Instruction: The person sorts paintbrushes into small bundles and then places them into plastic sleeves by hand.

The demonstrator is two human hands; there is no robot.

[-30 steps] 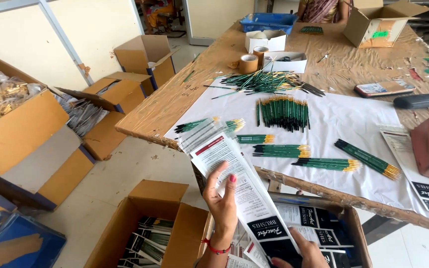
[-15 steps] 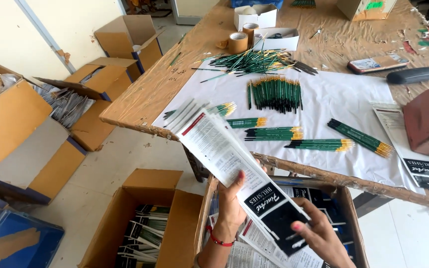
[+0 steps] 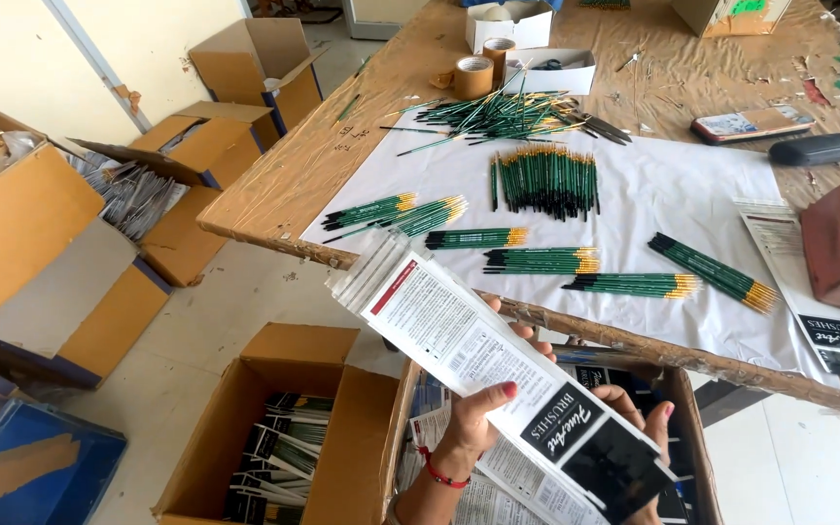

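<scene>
While your left hand [image 3: 483, 413] clamped the long stack of flat brush packets [image 3: 483, 365] from underneath, thumb on top, your right hand [image 3: 639, 418] closed on its lower black end, fingers wrapped behind. The stack was tilted in the air over the open carton [image 3: 678, 389] below the worktop [image 3: 342, 146] edge, upper end pointing at the white sheet [image 3: 692, 194]. Step looked like squaring up a fresh handful of packets lifted clear of the carton. Bundles of green brushes [image 3: 542, 260] lay sorted on the sheet, well apart from the stack. Next move probably called for both hands holding firm so the loose packets didn't fan out, then keeping the stack level.
</scene>
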